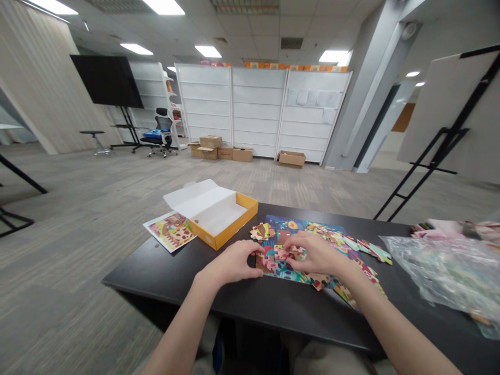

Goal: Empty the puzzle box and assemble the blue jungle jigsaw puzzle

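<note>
A colourful picture sheet point(299, 275) lies on the black table point(164, 276), with many jigsaw pieces over its middle and right side. At the sheet's left edge, my left hand point(240, 262) has its thumb and fingers apart, fingertips touching the edge beside a pink and red piece point(268, 262). My right hand point(312, 252) is over the middle of the sheet, thumb and fingers pinching a pink puzzle piece point(280, 253). A small group of joined pieces point(262, 232) sits at the sheet's upper left corner.
An open yellow box point(222, 237) with a white inside stands at the back left, beside a picture card point(170, 230). Clear plastic bags point(449, 271) and pink cloth point(445, 229) lie on the right. More loose pieces point(369, 249) spread past the sheet's right edge.
</note>
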The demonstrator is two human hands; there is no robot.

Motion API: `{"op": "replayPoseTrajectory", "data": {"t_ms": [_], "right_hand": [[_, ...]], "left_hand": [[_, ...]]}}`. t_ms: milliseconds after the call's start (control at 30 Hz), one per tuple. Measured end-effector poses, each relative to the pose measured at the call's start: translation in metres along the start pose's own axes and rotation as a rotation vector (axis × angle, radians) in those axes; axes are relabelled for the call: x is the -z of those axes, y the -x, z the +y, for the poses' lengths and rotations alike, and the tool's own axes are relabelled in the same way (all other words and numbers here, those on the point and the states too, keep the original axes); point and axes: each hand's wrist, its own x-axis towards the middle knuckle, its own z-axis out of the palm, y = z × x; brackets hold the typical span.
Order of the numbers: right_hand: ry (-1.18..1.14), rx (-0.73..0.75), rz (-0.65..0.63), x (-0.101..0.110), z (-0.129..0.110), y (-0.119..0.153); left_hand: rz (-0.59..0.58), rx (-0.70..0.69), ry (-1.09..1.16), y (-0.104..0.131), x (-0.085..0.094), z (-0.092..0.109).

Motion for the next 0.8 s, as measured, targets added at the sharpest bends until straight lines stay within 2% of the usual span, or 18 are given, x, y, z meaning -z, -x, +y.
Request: {"op": "replayPoseTrajectory", "data": {"t_ms": [133,267,800], "right_hand": [[-0.052,0.062,-0.118,-0.0024,-0.0061,0.0008],[-0.033,0.048,-0.165,-0.0038,-0.0075,0.0015],[0.010,-0.002,-0.230,-0.0002,-0.0107,0.0028]], "left_hand": [[0.002,0.000,0.007,0.0001,-0.0009,-0.0006],[0.001,0.002,0.007,-0.0002,-0.0010,-0.0005],[0.009,-0.011,0.044,-0.0009,-0.0007,0.0032]]}}
